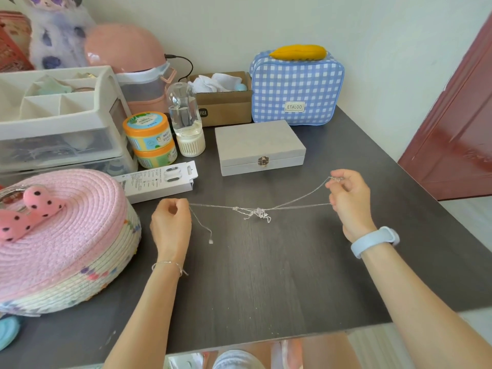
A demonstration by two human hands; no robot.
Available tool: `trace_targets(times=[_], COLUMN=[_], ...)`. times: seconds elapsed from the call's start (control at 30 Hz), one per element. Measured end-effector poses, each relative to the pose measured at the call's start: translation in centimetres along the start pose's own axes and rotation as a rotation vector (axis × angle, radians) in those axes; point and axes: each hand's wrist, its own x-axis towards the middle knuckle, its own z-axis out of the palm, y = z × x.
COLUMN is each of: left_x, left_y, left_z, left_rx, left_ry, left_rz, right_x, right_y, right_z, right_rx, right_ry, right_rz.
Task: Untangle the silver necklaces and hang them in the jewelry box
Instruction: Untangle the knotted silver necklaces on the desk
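Thin silver necklaces (pixel 257 211) are stretched above the dark table (pixel 266 275), knotted in a small tangle near their middle. My left hand (pixel 171 218) pinches the chains' left end, and a loose end with a small clasp dangles below it. My right hand (pixel 348 198) pinches the right ends, where two strands spread apart. The grey jewelry box (pixel 259 146) stands shut with its brass latch closed, just behind the chains.
A pink woven basket (pixel 61 235) sits at the left, with a white carton (pixel 159 182) behind my left hand. Jars, a bottle, a drawer organiser, a cardboard box and a blue checked bag (pixel 296 87) line the back. The table's right edge runs near my right hand.
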Motion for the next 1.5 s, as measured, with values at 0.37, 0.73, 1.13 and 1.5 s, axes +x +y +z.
trace_targets(times=[0.37, 0.73, 1.13, 1.5], left_x=[-0.9, -3.4, -1.2, -0.4], left_y=[-0.5, 0.2, 0.1, -0.4], left_z=[0.7, 8.0, 7.0, 6.8], left_rx=[0.491, 0.564, 0.232, 0.236], left_ry=[0.065, -0.509, -0.566, -0.509], left_rz=[0.314, 0.670, 0.581, 0.626], right_x=[0.3, -2.2, -1.0, -0.7], right_y=[2.2, 1.0, 1.7, 1.9], right_z=[-0.9, 3.4, 5.9, 5.5], right_rx=[-0.640, -0.749, -0.664, -0.457], right_ry=[0.046, -0.436, -0.645, -0.641], right_rz=[-0.070, -0.414, -0.439, -0.369])
